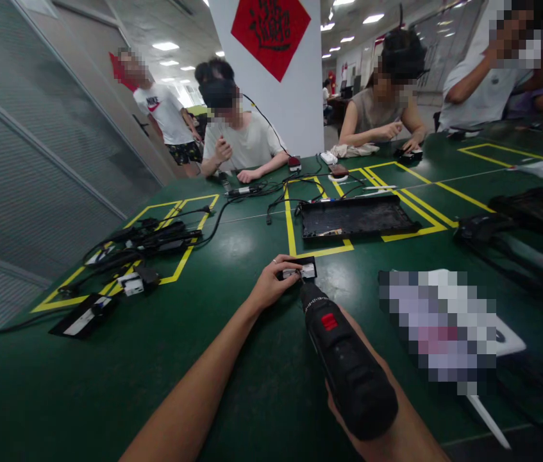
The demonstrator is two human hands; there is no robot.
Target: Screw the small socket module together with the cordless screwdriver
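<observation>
My right hand (343,410) is wrapped round a black cordless drill (343,359) with a red switch on top; most of its fingers are hidden under the tool. The drill's nose points away from me, its bit reaching a small black box-shaped part (307,268) with a white inside. My left hand (275,279), a ring on one finger, grips this part from its left side, fingers over the top and thumb near the bit. Whether the bit touches a screw is too small to tell.
Beyond the part lies a long black tray (358,218) among yellow tape lines. Tangled black cables (156,240) and a flat black piece (81,316) are on the left. A blurred-out device (439,321) and a white stick (488,420) lie right. Several people sit or stand beyond the green table (233,256).
</observation>
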